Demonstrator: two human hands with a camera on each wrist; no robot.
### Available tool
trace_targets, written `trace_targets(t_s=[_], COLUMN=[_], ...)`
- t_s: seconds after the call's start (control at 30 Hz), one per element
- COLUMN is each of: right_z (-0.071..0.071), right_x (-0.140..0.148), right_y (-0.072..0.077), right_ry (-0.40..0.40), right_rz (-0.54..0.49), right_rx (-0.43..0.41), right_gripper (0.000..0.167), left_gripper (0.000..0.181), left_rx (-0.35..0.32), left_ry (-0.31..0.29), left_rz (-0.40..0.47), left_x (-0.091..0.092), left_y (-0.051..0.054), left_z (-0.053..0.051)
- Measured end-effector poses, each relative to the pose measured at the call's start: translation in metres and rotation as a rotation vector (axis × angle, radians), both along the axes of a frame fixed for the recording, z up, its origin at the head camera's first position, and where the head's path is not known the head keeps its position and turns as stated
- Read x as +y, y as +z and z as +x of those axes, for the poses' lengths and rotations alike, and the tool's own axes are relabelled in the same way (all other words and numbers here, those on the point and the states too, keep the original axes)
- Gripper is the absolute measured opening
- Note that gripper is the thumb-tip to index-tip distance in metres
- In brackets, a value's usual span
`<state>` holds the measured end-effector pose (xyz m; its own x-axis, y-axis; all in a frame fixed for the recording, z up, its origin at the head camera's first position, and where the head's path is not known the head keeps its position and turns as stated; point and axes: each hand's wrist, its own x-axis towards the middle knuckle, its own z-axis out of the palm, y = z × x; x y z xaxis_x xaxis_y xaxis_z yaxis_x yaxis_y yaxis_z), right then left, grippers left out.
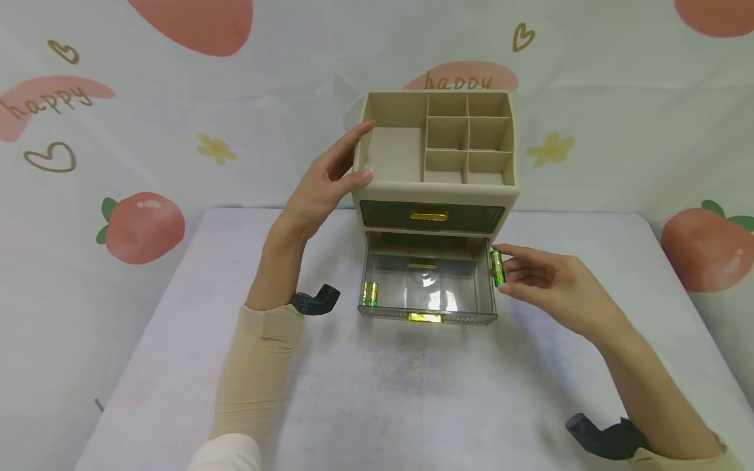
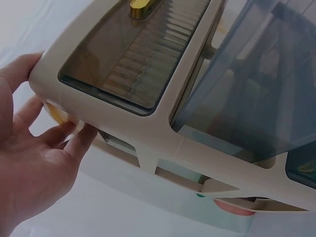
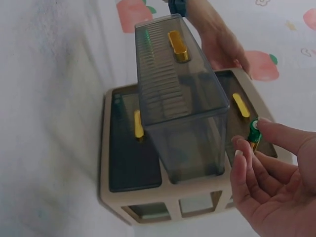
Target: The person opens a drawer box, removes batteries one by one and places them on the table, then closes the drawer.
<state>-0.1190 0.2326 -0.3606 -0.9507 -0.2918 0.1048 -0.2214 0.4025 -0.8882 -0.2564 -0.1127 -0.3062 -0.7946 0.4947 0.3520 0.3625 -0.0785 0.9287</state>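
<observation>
A beige desk organizer (image 1: 438, 191) has top compartments and smoky drawers with gold handles. Its middle drawer (image 1: 486, 318) is pulled out, with two green-and-gold batteries (image 1: 370, 294) side by side in its front left corner. My left hand (image 1: 321, 186) grips the organizer's upper left edge, the thumb near the front corner and a finger over the side rim. Between thumb and fingertips, my right hand (image 1: 544, 278) pinches another green battery (image 1: 497, 268), roughly upright just outside the drawer's right wall. The right wrist view shows that battery (image 3: 255, 132) partly covered by the fingers.
The upper drawer (image 1: 383, 216) is closed above the pulled-out one. The organizer stands toward the back of a pale table (image 1: 412, 399), before a backdrop (image 1: 283, 98) printed with fruit and hearts. Each wrist wears a dark camera mount (image 1: 317, 301).
</observation>
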Motion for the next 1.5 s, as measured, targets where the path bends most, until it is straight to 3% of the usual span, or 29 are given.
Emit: trace_targets(t_s=[0.13, 0.43, 0.9, 1.33, 1.5], right_z=[0.001, 0.002, 0.004, 0.004, 0.004], right_x=[0.003, 0.011, 0.021, 0.029, 0.031], right_y=[-0.003, -0.010, -0.036, -0.057, -0.064], right_ry=[-0.009, -0.013, -0.028, 0.001, 0.014], right_rz=[-0.005, 0.003, -0.032, -0.045, -0.033], right_rx=[-0.008, -0.021, -0.068, -0.094, -0.109], right_gripper=[0.052, 0.052, 0.055, 0.053, 0.053], left_gripper=[0.065, 0.064, 0.063, 0.065, 0.066], left_rx=[0.013, 0.019, 0.008, 0.006, -0.006], left_ry=[0.007, 0.016, 0.059, 0.091, 0.100], left_rz=[0.006, 0.007, -0.039, -0.072, -0.076], left_x=[-0.001, 0.001, 0.007, 0.010, 0.009], left_y=[-0.006, -0.006, 0.015, 0.019, 0.014], left_z=[-0.006, -0.004, 0.017, 0.019, 0.015])
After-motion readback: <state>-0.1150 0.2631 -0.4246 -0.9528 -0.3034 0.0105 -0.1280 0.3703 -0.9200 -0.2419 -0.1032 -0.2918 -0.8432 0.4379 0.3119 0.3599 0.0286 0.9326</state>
